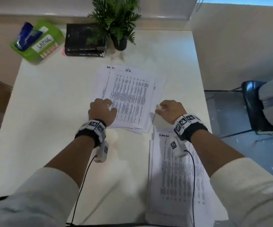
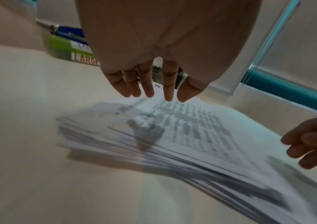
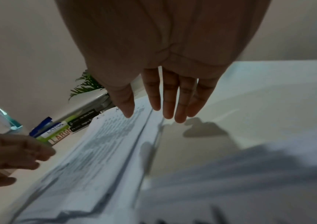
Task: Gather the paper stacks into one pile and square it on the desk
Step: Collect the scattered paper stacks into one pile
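A loose, fanned stack of printed sheets (image 1: pixel 129 97) marked "HR" lies mid-desk, its edges uneven. A second paper stack (image 1: pixel 178 181) lies at the near right, under my right forearm. My left hand (image 1: pixel 102 110) hovers over the near left edge of the far stack with its fingers straight (image 2: pixel 148 84), holding nothing. My right hand (image 1: pixel 169 109) hangs above that stack's right edge, its fingers (image 3: pixel 168 97) extended and empty. In the left wrist view the far stack (image 2: pixel 182 133) shows many offset layers.
The white desk (image 1: pixel 53 122) carries a green box labelled LARGE (image 1: pixel 39 41) at the far left, two black books (image 1: pixel 85 40) and a potted plant (image 1: pixel 117 28) at the back. A dark chair (image 1: pixel 255 105) stands right of the desk.
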